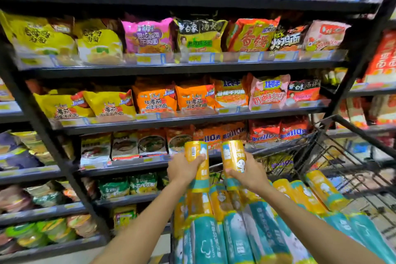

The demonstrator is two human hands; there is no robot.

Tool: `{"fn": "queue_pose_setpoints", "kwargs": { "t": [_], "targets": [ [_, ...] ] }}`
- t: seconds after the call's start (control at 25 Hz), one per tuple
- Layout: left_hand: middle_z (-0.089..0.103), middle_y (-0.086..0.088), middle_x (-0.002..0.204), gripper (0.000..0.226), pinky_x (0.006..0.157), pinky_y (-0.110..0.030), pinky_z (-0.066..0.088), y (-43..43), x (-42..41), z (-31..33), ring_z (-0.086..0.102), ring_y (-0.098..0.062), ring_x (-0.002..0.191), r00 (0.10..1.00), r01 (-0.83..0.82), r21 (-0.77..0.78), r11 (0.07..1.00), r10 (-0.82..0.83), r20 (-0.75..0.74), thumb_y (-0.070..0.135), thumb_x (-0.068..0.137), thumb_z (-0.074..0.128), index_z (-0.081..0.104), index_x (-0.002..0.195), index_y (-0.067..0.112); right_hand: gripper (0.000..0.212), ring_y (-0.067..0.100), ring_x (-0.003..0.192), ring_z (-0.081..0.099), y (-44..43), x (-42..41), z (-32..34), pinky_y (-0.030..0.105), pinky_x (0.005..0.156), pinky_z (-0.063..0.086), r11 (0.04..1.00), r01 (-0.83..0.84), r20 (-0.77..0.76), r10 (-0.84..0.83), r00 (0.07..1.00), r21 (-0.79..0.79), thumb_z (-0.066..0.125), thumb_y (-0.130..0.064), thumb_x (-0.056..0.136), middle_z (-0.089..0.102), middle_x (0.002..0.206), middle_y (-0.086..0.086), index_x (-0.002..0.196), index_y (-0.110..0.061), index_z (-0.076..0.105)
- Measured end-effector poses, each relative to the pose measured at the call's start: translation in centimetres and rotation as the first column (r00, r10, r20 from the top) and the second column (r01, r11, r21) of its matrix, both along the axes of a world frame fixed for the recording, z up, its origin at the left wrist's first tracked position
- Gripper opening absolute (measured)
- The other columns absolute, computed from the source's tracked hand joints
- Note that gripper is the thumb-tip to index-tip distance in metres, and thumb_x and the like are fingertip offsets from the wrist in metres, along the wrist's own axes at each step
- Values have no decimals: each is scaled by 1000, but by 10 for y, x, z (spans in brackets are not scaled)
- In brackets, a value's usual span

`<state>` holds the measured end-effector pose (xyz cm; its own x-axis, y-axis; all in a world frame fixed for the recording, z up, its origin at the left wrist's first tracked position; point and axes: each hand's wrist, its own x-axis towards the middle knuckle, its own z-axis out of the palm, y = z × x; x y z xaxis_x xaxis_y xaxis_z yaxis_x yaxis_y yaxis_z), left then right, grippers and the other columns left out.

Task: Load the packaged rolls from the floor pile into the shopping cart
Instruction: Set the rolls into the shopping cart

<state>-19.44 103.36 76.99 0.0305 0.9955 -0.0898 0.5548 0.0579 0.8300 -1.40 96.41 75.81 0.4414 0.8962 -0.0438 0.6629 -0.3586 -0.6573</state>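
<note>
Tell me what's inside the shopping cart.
Yellow-and-teal packaged rolls lie stacked inside the shopping cart; the cart floor beneath them is covered.

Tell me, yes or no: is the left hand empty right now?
No, the left hand grips a yellow packaged roll, with its thumb curled across the roll's front.

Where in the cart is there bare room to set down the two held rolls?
Bare wire floor shows on the right of the cart, between the rightmost lying roll and the side rail. Under the held rolls in the left hand and right hand, stacked rolls crowd the cart; only their tops look free there.
</note>
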Motion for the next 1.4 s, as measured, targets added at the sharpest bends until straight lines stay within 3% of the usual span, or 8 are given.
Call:
{"fn": "queue_pose_setpoints", "kwargs": {
  "t": [0.2,0.32,0.44,0.6,0.72,0.88,1.24,1.4],
  "targets": [
    [71,-10,89,43,76,-37,50,29,21,-44,65,-31,91,999,7,-148,989,-15,-52,55,77,68,67,76,13,64,29,107,60,34,25,-32,32,83,48,979,-4,-13,2,1000,-202,75,-42,75,62,115,10,123,-9,48],
    [68,-16,89,49,75,-39,49,35,33,-66,64,-34,90,997,-10,-231,973,-8,-77,57,76,68,47,61,16,69,29,113,58,43,34,-50,33,87,46,945,-5,8,8,1000,-326,74,-45,76,61,123,12,127,-8,45],
    [67,-18,101,47,81,-37,47,39,43,-83,62,-34,97,990,-24,-310,950,-20,-137,57,77,67,57,74,11,69,29,117,56,48,40,-64,33,90,45,900,-13,-3,13,1000,-435,72,-45,77,59,126,12,126,-7,42],
    [61,-8,82,48,75,-36,48,36,52,-103,63,-31,88,991,-13,-385,923,-40,-128,54,78,68,46,64,14,66,30,115,55,51,39,-76,33,85,45,854,-26,62,68,996,-519,68,-46,81,59,123,13,124,-3,41],
    [61,-7,75,53,61,-33,42,31,54,-117,58,-26,70,982,-25,-413,911,-54,-178,59,75,68,47,64,12,69,30,119,53,53,28,-81,33,87,44,836,-12,104,83,991,-549,67,-45,82,55,128,13,129,-3,38],
    [66,-10,100,54,68,-32,46,23,61,-122,63,-28,94,937,-25,-429,903,-128,-324,61,78,63,57,88,9,51,30,117,53,50,19,-85,32,84,44,820,-6,144,108,984,-572,65,-41,84,54,126,11,119,-9,46],
    [67,-6,99,56,63,-30,43,14,58,-124,63,-26,93,851,22,-318,948,-185,-491,66,80,57,53,79,11,39,26,107,60,48,21,-84,31,78,50,803,26,283,179,942,-596,66,-44,81,61,114,6,108,-15,62],
    [64,-7,112,61,76,-33,47,17,52,-112,60,-26,104,837,45,-222,974,-158,-524,62,77,61,58,110,11,46,29,115,56,53,23,-69,35,86,49,886,-40,375,235,897,-461,55,-48,90,58,121,8,120,-13,52]
  ]
}}
